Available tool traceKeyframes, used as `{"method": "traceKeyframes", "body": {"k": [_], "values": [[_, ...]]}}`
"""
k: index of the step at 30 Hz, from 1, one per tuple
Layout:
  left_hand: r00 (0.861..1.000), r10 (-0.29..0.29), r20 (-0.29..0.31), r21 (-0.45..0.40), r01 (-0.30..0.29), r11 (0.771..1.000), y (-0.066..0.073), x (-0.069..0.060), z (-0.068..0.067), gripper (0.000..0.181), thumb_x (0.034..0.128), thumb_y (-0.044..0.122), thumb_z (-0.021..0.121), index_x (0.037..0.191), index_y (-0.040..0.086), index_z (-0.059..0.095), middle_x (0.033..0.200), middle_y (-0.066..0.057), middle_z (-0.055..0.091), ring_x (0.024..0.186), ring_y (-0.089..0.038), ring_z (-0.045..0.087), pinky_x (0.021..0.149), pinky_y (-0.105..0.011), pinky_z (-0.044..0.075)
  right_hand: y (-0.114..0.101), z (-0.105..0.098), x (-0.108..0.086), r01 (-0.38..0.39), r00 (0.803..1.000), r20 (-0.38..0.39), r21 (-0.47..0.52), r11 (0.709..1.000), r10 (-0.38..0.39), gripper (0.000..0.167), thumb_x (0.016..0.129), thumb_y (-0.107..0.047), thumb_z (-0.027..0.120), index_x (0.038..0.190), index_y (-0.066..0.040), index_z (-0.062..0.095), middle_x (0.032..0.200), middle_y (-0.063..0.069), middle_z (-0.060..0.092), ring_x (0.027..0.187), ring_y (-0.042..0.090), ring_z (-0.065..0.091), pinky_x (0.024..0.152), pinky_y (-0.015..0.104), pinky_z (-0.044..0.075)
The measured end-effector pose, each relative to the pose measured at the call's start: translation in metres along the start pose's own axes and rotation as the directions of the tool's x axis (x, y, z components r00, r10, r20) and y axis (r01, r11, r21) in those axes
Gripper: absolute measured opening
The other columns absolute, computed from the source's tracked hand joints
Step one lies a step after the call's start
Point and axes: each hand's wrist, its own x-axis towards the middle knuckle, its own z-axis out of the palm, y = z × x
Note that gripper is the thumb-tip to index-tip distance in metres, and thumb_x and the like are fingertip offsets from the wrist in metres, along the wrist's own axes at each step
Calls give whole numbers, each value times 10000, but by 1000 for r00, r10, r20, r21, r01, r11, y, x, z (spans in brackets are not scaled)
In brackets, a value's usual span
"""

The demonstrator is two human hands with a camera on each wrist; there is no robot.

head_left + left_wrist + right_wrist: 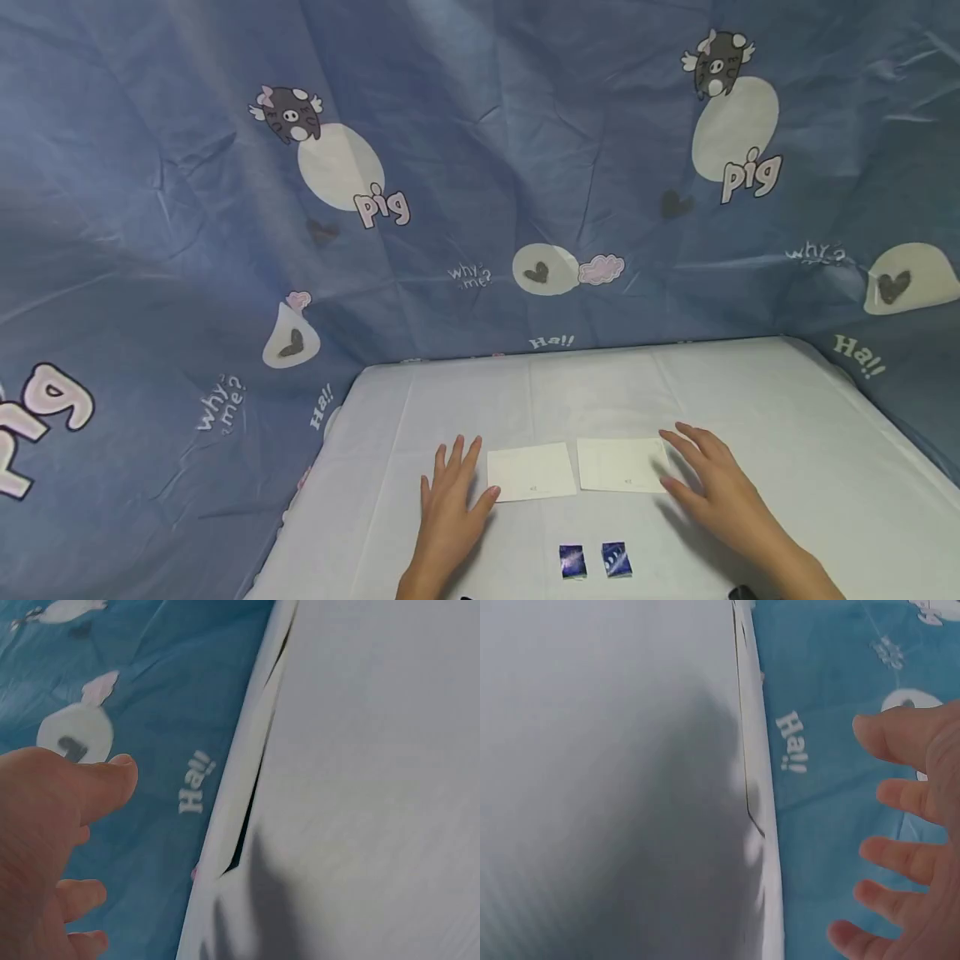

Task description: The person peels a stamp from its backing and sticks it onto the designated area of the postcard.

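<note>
Two cream paper rectangles lie side by side on the white table in the head view, a left sheet (531,472) and a right sheet (621,465). My left hand (452,508) is beside the left sheet, fingers spread, thumb near its lower left corner. Close to the right sheet's outer edge is my right hand (708,487), its fingers loosely bent and holding nothing. Nearer to me sit two small dark blue pieces with a starry print, a left one (572,562) and a right one (617,559). Both wrist views show fingers apart with nothing between them.
A white cover (390,467) spreads over the table. Blue cloth (465,167) printed with pigs and words hangs behind it and along its sides. Creases and dark gaps run along the table's side edges in both wrist views.
</note>
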Motion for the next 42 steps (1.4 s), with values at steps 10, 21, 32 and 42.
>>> {"method": "traceKeyframes", "body": {"k": [10,21,32,42], "values": [[994,38,106,-107,-27,994,18,-5,12,773,913,380,732,1575,308,340,1619,-132,294,1501,-408,147,1043,-798,137,-18,12,-2,54,998,22,37,998,-54,647,837,-281,835,1420,-218,562,1448,55,491,1323,319,426,965,581,418],[964,103,245,-280,-32,960,41,-13,24,696,957,402,670,1565,366,332,1587,-110,368,1471,-387,266,1111,-665,251,-37,22,-7,25,997,67,102,994,-32,651,787,-281,880,1376,-270,601,1382,-62,539,1262,178,475,931,524,483],[917,160,366,-282,-55,958,67,-19,30,584,945,370,690,1486,258,499,1407,66,560,1303,-207,509,1054,-534,415,-54,30,-13,-21,972,236,158,987,-17,616,816,-516,797,1356,-280,619,1219,-144,593,1130,143,557,899,539,512],[901,86,425,-339,70,938,86,-15,40,555,881,343,763,1387,174,609,1135,91,665,1092,-119,607,937,-410,503,-60,33,-18,-50,924,382,159,986,-14,575,756,-575,812,1254,-323,674,1200,-159,568,1079,152,545,884,529,517]]}}
